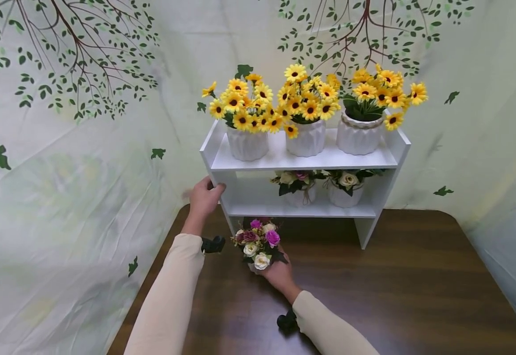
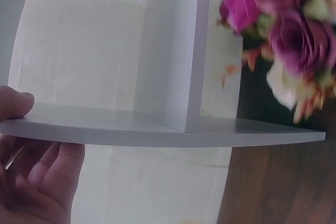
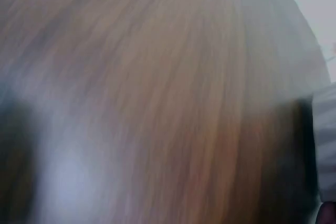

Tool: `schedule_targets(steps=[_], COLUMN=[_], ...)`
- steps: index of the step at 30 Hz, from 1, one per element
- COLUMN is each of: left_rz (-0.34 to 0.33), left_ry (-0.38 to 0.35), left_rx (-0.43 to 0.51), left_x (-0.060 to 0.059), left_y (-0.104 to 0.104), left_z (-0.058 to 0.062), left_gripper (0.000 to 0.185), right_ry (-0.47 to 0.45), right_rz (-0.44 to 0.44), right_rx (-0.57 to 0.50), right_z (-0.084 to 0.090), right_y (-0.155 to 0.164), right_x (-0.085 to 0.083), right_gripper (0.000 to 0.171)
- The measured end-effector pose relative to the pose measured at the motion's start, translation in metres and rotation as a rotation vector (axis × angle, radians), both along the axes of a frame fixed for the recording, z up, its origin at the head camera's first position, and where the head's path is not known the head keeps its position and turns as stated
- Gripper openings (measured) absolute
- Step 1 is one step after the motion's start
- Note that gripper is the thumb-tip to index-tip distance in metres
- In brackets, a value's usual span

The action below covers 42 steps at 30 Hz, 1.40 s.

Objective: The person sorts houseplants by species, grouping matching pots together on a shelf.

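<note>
My left hand [image 1: 205,198] grips the left side panel of a white two-tier shelf [image 1: 302,212]. In the left wrist view the thumb lies on the inner face of that panel [image 2: 157,139], the fingers on the outer face. With my right hand [image 1: 281,274] I hold a small potted bouquet [image 1: 259,242] of purple and cream roses, in front of the shelf's lower left. Its pot is mostly hidden by flowers and hand. In the right wrist view a pale ribbed pot [image 3: 325,140] and a fingertip [image 3: 326,212] show at the right edge; the rest is blurred.
Three white pots of yellow daisies [image 1: 306,138] stand on the top tier. Two rose pots [image 1: 345,196] occupy the middle and right of the lower tier. A dark wooden table [image 1: 408,296] bears the shelf. Leaf-printed cloth [image 1: 85,197] hangs behind and at the sides.
</note>
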State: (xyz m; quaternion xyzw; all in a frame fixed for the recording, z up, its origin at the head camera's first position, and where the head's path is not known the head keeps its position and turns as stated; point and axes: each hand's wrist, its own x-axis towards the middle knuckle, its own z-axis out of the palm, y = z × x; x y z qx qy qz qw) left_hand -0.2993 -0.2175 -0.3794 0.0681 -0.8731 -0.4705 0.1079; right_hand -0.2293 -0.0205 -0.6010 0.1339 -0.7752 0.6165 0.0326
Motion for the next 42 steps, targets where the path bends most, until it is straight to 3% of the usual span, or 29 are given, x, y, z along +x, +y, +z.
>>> schedule_targets(steps=[2,3,5,11,16,20,23,27,33,37,42], left_rz=[-0.009,-0.013,-0.021,-0.029,-0.027,-0.026,-0.033,-0.028,-0.028,-0.035,-0.009], left_ry=[-0.007,-0.015,-0.029,-0.048,-0.05,-0.051,-0.046,-0.029,-0.023,-0.03,-0.007], left_rx=[0.003,0.004,0.001,0.002,0.015,0.015,0.01,0.002,-0.018,-0.023,-0.069], left_x=[0.0,0.001,0.004,0.014,0.013,0.01,0.006,0.002,-0.001,0.0,0.002], left_y=[0.002,0.004,0.005,-0.004,-0.009,-0.011,-0.011,-0.012,-0.008,-0.003,-0.002], left_z=[0.0,-0.001,-0.003,-0.005,-0.003,0.0,0.001,0.002,0.001,-0.001,0.0], left_gripper=[0.047,0.047,0.046,0.045,0.048,0.05,0.05,0.048,0.048,0.048,0.043], right_ry=[0.019,0.051,0.041,0.012,0.149,0.13,0.11,0.203,0.322,0.267,0.149], right_rz=[-0.014,-0.062,-0.062,-0.114,-0.158,-0.171,-0.166,-0.114,-0.014,0.025,0.064], right_rx=[0.018,0.117,0.161,0.446,0.531,0.478,0.457,0.481,0.472,0.429,0.265], right_z=[0.003,0.005,0.012,0.048,0.08,0.106,0.127,0.149,0.178,0.193,0.204], right_y=[0.017,0.028,0.053,0.128,0.158,0.156,0.148,0.13,0.099,0.083,0.06], right_x=[0.003,0.007,0.016,0.05,0.061,0.058,0.054,0.043,0.018,0.005,-0.008], right_gripper=[0.091,0.091,0.085,0.072,0.065,0.067,0.056,0.047,0.056,0.068,0.072])
